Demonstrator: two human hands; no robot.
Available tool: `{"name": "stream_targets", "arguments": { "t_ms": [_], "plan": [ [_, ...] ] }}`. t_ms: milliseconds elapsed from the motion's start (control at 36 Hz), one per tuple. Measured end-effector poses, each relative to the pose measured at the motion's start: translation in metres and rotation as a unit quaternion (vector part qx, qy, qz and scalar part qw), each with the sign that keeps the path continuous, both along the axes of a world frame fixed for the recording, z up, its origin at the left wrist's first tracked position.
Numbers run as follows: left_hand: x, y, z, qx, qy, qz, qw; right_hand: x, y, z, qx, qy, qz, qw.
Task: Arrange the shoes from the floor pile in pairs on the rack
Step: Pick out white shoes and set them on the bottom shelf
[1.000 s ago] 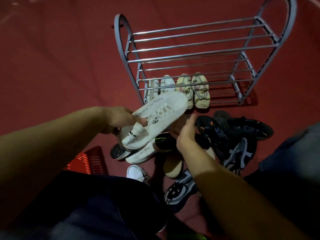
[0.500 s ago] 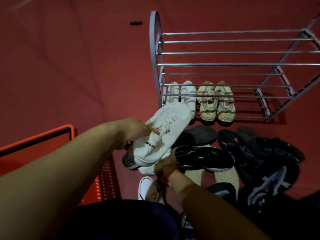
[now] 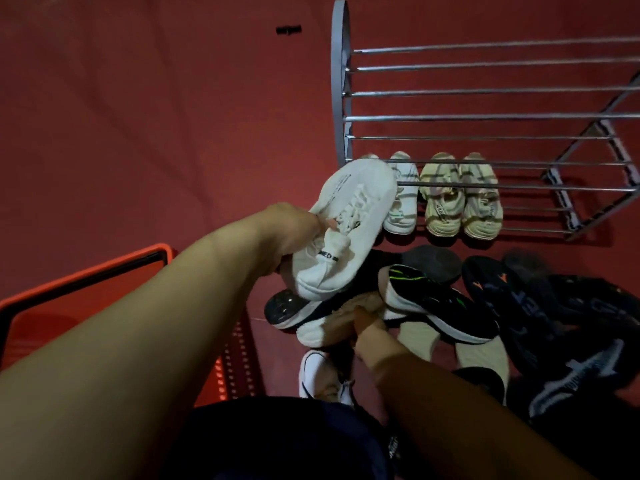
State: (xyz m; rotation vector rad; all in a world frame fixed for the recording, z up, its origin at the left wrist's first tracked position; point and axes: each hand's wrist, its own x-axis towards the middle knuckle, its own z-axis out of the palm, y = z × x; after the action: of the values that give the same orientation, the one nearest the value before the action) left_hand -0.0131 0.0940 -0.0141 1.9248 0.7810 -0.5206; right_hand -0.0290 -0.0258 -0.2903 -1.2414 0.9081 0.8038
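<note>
White lace-up sneaker (image 3: 349, 226): held aloft in the left hand (image 3: 287, 233), toe toward the rack, heel low and near; the fingers curl around its collar and inner side, thumb at the tongue. Second white sneaker (image 3: 332, 323): lying on its side in the floor pile, directly under the first; the right hand (image 3: 367, 327) rests on it, fingers bent onto its upper, though whether they pinch it or merely touch cannot be told. Black running shoe with green stripes (image 3: 436, 306): just right of that hand, touching the pile's white shoe. Further dark shoes (image 3: 540, 306): heaped to the right. Metal shoe rack (image 3: 485, 117): far right; its bottom shelf carries a white pair (image 3: 401, 199) at left and a cream pair (image 3: 460, 199) beside it. Red plastic basket (image 3: 86, 278): near left, on the red floor (image 3: 156, 116).
</note>
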Motion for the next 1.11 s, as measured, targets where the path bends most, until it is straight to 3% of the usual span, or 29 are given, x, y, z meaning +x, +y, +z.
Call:
{"name": "stream_targets", "arguments": {
  "t_ms": [111,250,361,500,583,750,917,1111],
  "plan": [
    [0.003,-0.006,0.009,0.006,-0.008,-0.017,1.000,-0.009,0.002,0.029,0.004,0.023,-0.087,0.996],
    [0.006,-0.020,0.020,-0.010,-0.029,0.006,1.000,-0.040,-0.012,0.089,0.053,0.022,-0.038,0.998],
    [0.011,-0.036,0.033,-0.030,-0.083,0.067,0.994,-0.051,-0.017,0.108,-0.086,-0.062,0.064,0.992],
    [0.017,-0.061,0.052,-0.097,-0.134,0.139,0.976,-0.055,-0.060,0.173,-0.050,-0.208,0.120,0.969],
    [0.018,-0.074,0.052,-0.129,-0.143,0.149,0.970,-0.037,-0.098,0.210,-0.021,-0.251,0.115,0.961],
    [0.018,-0.107,0.048,-0.230,-0.146,0.118,0.955,-0.004,-0.179,0.255,-0.086,-0.231,-0.018,0.969],
    [-0.001,-0.139,0.032,-0.325,-0.080,0.087,0.938,0.009,-0.203,0.270,-0.018,-0.199,-0.199,0.960],
    [0.007,-0.203,0.021,-0.397,-0.048,0.115,0.909,0.018,-0.217,0.273,0.048,-0.228,-0.267,0.935]
  ]
}}
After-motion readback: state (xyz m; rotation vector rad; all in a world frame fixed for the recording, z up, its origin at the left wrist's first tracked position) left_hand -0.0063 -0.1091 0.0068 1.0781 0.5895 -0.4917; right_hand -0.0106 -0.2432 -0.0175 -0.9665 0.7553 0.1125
